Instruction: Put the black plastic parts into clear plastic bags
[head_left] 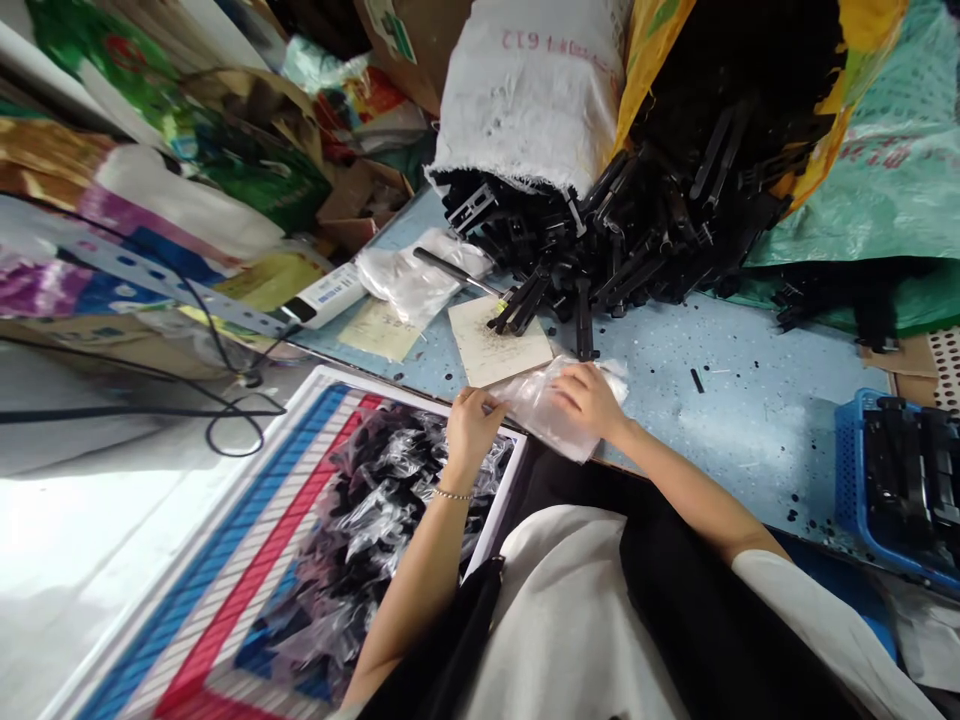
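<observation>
Though limp, plastic bag (537, 412) lengthwise rightward from left hand (472, 425)

On my remote feed I see a pale blue worktable (757, 400), a whitish floor (67, 560) brightly lit at left, and a perforated metal bar (180, 289).

Clear plastic bag (553, 422), thin, wrinkled, spread out; at the blue tabletop's (757, 375) near edge

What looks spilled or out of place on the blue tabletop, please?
Black plastic parts sprawl from the white woven sack onto the speckled blue tabletop, as if spilled. One short, thin black piece lies apart at right, and dark crumbs dot the square beige board, looking untidy.
</observation>
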